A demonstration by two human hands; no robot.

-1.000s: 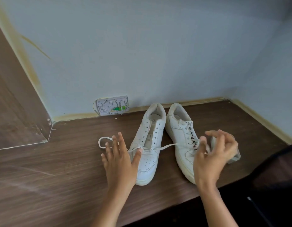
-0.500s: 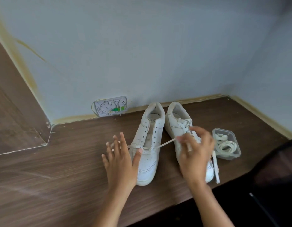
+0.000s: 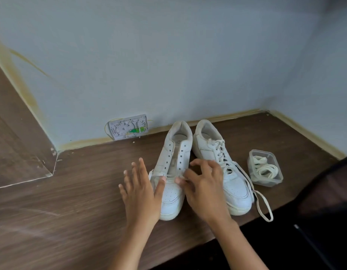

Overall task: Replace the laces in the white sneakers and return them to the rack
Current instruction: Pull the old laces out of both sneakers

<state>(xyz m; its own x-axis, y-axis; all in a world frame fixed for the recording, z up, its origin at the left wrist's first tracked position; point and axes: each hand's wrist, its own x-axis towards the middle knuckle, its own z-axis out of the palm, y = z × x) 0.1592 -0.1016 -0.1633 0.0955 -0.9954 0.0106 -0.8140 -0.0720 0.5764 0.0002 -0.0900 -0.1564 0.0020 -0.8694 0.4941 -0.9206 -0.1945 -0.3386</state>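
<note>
Here we see a brown wood-grain surface filling the lower frame, meeting a pale blue wall at the back and a second wall on the right, so the corner closes off the far right. A wood panel slants in on the left. The front edge of the surface runs diagonally from bottom center up to the right, with dark space beyond it. A dark blurred shape sits at the right edge; we cannot tell what it is.

Two white sneakers stand side by side, heels near the wall, toes toward us. The left sneaker has bare eyelets except one lace crossing the lowest row. The right sneaker is laced, its loose lace end trailing over the front edge. Just right of it sits a clear plastic container holding coiled white laces.

Our left hand lies flat with fingers spread, thumb on the left sneaker's toe box, gripping nothing. Our right hand hovers between the sneakers, fingers curled, index and thumb at the lace by the lowest eyelet; whether it pinches the lace we cannot tell.

An open wall socket plate with exposed wiring sits at the wall base. Open surface lies left of the sneakers.
</note>
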